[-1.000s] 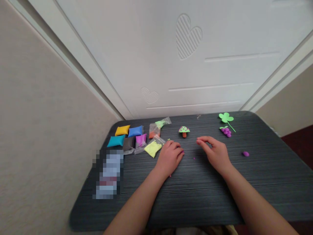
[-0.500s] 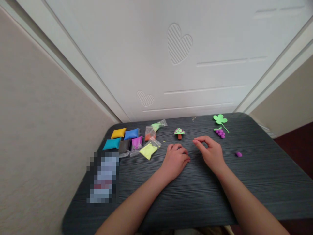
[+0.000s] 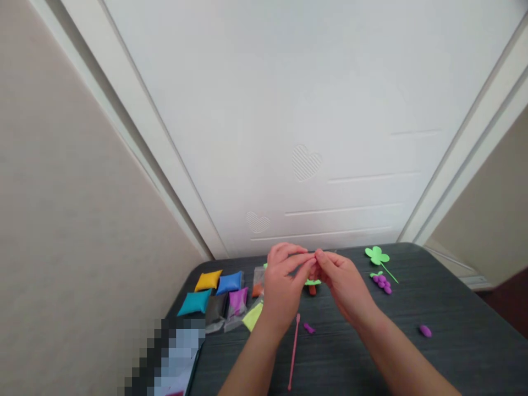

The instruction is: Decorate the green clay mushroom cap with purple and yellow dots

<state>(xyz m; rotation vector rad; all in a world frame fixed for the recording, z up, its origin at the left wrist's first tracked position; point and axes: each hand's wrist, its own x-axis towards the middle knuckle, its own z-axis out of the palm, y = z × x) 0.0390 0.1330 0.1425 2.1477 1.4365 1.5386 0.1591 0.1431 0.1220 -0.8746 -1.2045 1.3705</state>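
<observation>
My left hand [image 3: 282,280] and my right hand [image 3: 342,283] are raised above the dark table [image 3: 454,357], fingertips pinched together at the middle. What they pinch is too small to make out. Behind them stands a small clay mushroom [image 3: 312,286], mostly hidden. Below the hands a thin pink stick [image 3: 293,352] and a small purple clay bit [image 3: 309,328] lie on the table.
Several small bags of coloured clay [image 3: 218,297] lie at the left. A green clay clover [image 3: 378,257], a purple clay grape bunch [image 3: 381,281] and a purple clay lump [image 3: 425,330] are at the right. A white door rises behind the table.
Both hands have lifted off the table and come together, fingertips meeting. The camera has tilted up. A pink stick and a purple clay bit now show on the table.
</observation>
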